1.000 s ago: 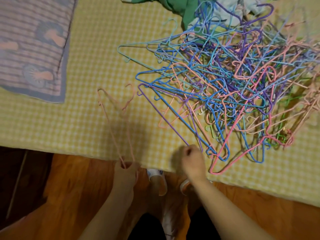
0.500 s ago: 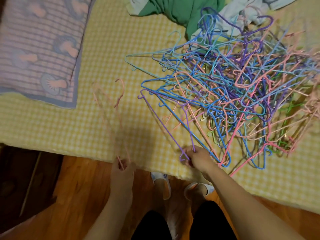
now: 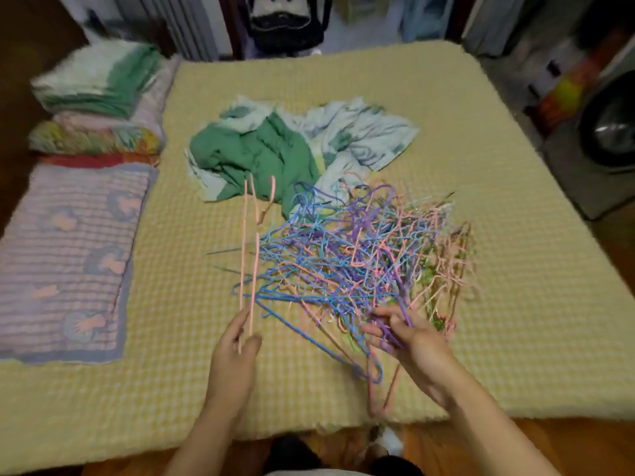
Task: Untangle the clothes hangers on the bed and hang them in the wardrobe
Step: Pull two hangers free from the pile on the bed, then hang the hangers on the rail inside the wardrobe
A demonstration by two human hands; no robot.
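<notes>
1. Nearest, the person's knees and a strip of wooden floor (image 3: 536, 438) show below both forearms, at the near edge of the bed (image 3: 515, 338).
2. The left hand (image 3: 237, 352) is raised over the yellow checked bedcover, thumb and fingers pinching the lower end of a pink hanger (image 3: 253, 255), which stands almost upright, its hook at the top, away from the hand.
3. The right hand (image 3: 409, 338), well apart from the left, has its fingers curled into the near edge of the tangled hangers (image 3: 360, 255); a purple wire (image 3: 404, 312) passes between its fingers.
4. Just left of and below the right hand, a blue hanger (image 3: 309, 333) and a pink loop trail out of the pile toward the near bed edge.
5. Beyond the right hand, the pile of blue, purple, pink and green wire lies on the bed, partly lifted at the near side.
6. Past the pile, ahead of both hands, a crumpled green and pale patterned cloth (image 3: 261, 156) lies on the cover.
7. Left of the left hand lies a striped pillow (image 3: 68, 255); farther off, a stack of folded bedding (image 3: 99, 108).
8. Farthest away, hanging clothes show dimly beyond the bed; right of the right hand stands a round-doored machine (image 3: 608, 132), blurred.
</notes>
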